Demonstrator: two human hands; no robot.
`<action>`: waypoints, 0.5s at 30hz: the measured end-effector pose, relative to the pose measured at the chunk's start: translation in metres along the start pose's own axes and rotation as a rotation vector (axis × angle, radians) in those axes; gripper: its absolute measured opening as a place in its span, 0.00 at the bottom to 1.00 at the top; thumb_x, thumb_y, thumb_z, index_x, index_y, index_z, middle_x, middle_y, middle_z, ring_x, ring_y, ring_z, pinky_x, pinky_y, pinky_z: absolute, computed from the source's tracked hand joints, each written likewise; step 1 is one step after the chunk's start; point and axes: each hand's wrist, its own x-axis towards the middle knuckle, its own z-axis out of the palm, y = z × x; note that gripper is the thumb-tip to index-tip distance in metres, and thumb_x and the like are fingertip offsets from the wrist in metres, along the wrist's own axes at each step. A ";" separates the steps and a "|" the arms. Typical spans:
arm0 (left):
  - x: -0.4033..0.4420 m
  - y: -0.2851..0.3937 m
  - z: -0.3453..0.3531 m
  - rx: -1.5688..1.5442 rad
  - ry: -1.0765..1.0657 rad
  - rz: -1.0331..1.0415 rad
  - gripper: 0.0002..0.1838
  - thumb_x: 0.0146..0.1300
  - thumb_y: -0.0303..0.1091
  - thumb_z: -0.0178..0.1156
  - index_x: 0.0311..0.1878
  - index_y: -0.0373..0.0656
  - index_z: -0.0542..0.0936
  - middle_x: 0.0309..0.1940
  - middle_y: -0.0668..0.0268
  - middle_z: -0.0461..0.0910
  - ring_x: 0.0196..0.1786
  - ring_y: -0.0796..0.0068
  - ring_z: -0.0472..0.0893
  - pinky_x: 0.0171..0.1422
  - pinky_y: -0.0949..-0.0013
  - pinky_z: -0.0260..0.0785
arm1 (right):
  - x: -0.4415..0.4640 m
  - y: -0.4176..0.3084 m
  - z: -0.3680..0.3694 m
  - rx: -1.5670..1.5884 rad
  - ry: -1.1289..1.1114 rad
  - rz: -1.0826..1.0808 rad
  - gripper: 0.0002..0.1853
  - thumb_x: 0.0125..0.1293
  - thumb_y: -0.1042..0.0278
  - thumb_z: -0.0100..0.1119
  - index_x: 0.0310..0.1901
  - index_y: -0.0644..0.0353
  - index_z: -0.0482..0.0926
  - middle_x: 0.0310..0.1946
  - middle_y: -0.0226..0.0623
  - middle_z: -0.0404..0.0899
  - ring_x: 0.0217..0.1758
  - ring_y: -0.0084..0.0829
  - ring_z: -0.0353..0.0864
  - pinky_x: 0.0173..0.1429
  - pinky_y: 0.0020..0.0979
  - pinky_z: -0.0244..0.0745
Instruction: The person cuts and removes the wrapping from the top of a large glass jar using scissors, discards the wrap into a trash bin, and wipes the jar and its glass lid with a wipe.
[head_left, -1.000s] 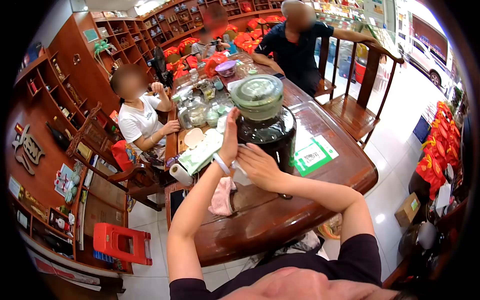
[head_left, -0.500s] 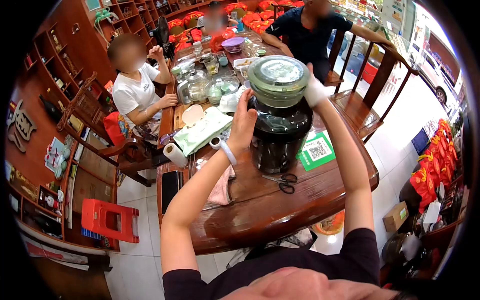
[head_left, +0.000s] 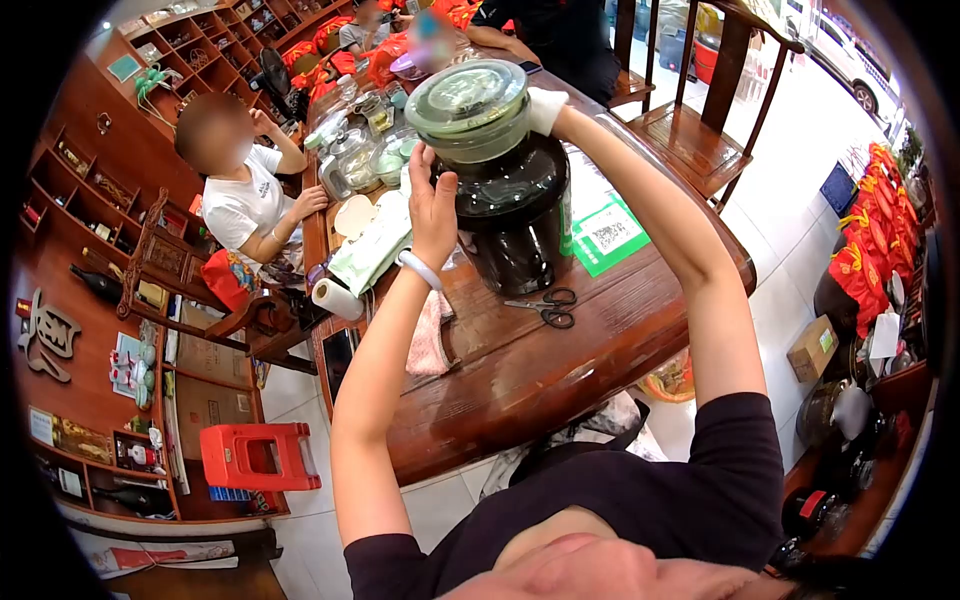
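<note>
A large glass jar (head_left: 510,235) full of dark liquid stands upright on the wooden table, topped by a wide greenish glass lid (head_left: 468,95). My left hand (head_left: 436,205), a pale bangle at its wrist, rests against the jar's left side just below the lid, fingers pointing up and steadying it. On the far right side of the lid, my right hand presses a white cloth (head_left: 545,108) that covers most of the hand; its fingers are mostly hidden. Black-handled scissors (head_left: 555,308) lie near the jar's base, and a green QR-code card (head_left: 612,232) lies to its right.
A pink towel (head_left: 428,345), a white roll (head_left: 335,298) and a phone (head_left: 340,355) lie left on the table (head_left: 530,400). Glass teaware (head_left: 352,160) stands behind them. One person in white (head_left: 240,205) sits at the left, another in dark clothes (head_left: 550,40) at the far side.
My view has tilted and shifted, so the jar appears further up and left. Both hands stay on either side of it, the white cloth still at the lid.
</note>
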 end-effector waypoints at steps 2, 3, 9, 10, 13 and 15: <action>-0.003 0.002 0.001 0.004 0.031 -0.050 0.39 0.63 0.57 0.47 0.65 0.34 0.52 0.61 0.45 0.61 0.65 0.56 0.60 0.67 0.65 0.49 | -0.029 0.009 0.009 -0.552 -0.020 -0.040 0.20 0.60 0.70 0.42 0.54 0.66 0.66 0.40 0.49 0.75 0.45 0.45 0.75 0.52 0.35 0.68; -0.004 0.001 0.001 0.004 0.026 -0.054 0.39 0.63 0.57 0.47 0.65 0.34 0.52 0.61 0.45 0.61 0.65 0.56 0.60 0.67 0.65 0.49 | -0.028 0.016 0.020 -0.841 -0.264 0.168 0.19 0.61 0.69 0.41 0.53 0.64 0.66 0.42 0.49 0.74 0.45 0.47 0.75 0.52 0.36 0.68; 0.001 -0.001 0.003 -0.002 0.024 0.002 0.39 0.63 0.58 0.45 0.64 0.33 0.52 0.61 0.45 0.61 0.64 0.56 0.61 0.67 0.65 0.50 | -0.088 -0.086 0.059 -0.590 0.509 0.060 0.44 0.56 0.40 0.50 0.56 0.81 0.58 0.57 0.61 0.61 0.61 0.51 0.62 0.65 0.45 0.53; 0.001 0.007 -0.001 0.048 -0.010 -0.021 0.40 0.63 0.59 0.44 0.64 0.33 0.52 0.61 0.46 0.61 0.64 0.56 0.61 0.67 0.65 0.50 | -0.093 -0.112 0.059 -0.578 0.419 0.077 0.53 0.50 0.34 0.52 0.59 0.81 0.52 0.59 0.67 0.55 0.64 0.55 0.54 0.68 0.48 0.45; -0.004 0.006 -0.001 -0.068 0.068 0.030 0.35 0.64 0.54 0.46 0.63 0.33 0.55 0.59 0.49 0.63 0.62 0.56 0.63 0.65 0.63 0.52 | -0.101 -0.132 0.064 -0.598 0.313 0.077 0.53 0.52 0.35 0.51 0.61 0.80 0.48 0.61 0.67 0.48 0.67 0.58 0.46 0.69 0.50 0.40; -0.032 0.030 0.001 0.152 0.208 0.063 0.23 0.59 0.35 0.54 0.55 0.33 0.66 0.52 0.52 0.68 0.56 0.58 0.67 0.62 0.63 0.56 | -0.101 -0.134 0.060 -0.550 0.304 0.102 0.52 0.51 0.34 0.51 0.61 0.78 0.51 0.61 0.68 0.50 0.67 0.58 0.47 0.69 0.49 0.40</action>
